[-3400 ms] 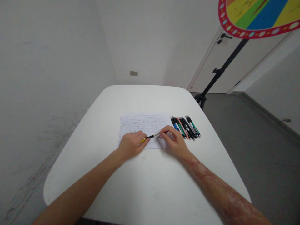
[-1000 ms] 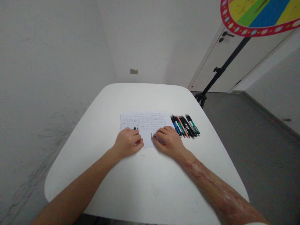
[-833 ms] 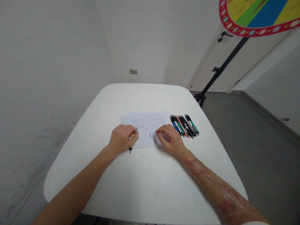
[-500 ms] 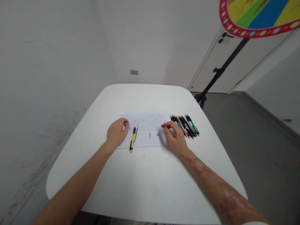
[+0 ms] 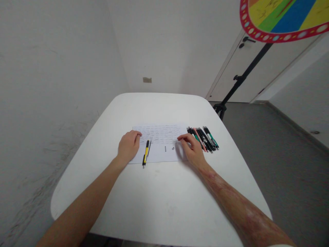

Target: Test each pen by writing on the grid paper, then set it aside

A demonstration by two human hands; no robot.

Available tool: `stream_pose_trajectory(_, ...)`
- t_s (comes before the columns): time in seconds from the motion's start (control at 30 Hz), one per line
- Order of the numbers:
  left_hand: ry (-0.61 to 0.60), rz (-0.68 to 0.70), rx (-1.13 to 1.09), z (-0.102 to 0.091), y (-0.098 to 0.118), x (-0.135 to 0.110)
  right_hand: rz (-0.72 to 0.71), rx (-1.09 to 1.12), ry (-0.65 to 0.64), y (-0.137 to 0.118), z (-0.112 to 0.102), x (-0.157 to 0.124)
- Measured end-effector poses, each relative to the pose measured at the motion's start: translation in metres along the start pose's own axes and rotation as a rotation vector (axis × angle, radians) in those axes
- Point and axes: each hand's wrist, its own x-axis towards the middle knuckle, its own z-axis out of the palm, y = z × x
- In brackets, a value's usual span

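Observation:
A sheet of handwritten paper point(image 5: 159, 156) lies on the table in front of me. My left hand point(image 5: 129, 146) rests on its left edge, fingers loosely bent and thumb close alongside, with nothing visible in it. My right hand point(image 5: 191, 150) is over the paper's right edge, fingers curved and a gap behind the thumb; I see nothing held. Between the hands lie a yellow and black pen point(image 5: 146, 154) and a thin dark refill-like stick point(image 5: 149, 148). Farther right on the paper are a tiny dark spring-like piece point(image 5: 165, 149) and another tiny dark piece point(image 5: 173, 148).
Several pens point(image 5: 203, 139), black, green and pink, lie in a row just right of my right hand. The white table point(image 5: 159, 195) has rounded corners. Beyond its right side stands a black pole point(image 5: 241, 79) carrying a colourful wheel point(image 5: 285, 20).
My left thumb has drawn in against the fingers, closing the gap seen before. My right hand has hardly moved. The pens and small pieces lie as before.

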Motion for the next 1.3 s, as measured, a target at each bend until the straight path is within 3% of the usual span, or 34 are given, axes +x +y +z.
stream_pose_trajectory(0.4, -0.024, 0.044, 0.016, 0.002, -0.002, 0.000, 0.042, 0.009, -0.031, -0.001, 0.001, -0.001)
stream_pose_trajectory(0.57, -0.022, 0.046, 0.031, 0.001, 0.000, -0.001, -0.112, -0.107, -0.112, -0.008, 0.001, -0.002)
stream_pose_trajectory(0.77, -0.022, 0.098, 0.005, -0.004, 0.004, -0.002, -0.254, -0.262, -0.294, -0.020, 0.002, -0.002)
stream_pose_trajectory(0.97, -0.010, 0.232, 0.049, -0.019, 0.034, -0.001, -0.319, -0.330, -0.394, -0.020, 0.005, -0.001)
stream_pose_trajectory(1.1, -0.130, 0.258, 0.184, -0.024, 0.054, 0.000, -0.343, -0.351, -0.399, -0.019, 0.006, -0.001)
stream_pose_trajectory(1.3, -0.308, 0.262, 0.324, -0.023, 0.065, 0.008, -0.365, -0.362, -0.401, -0.017, 0.007, -0.002)
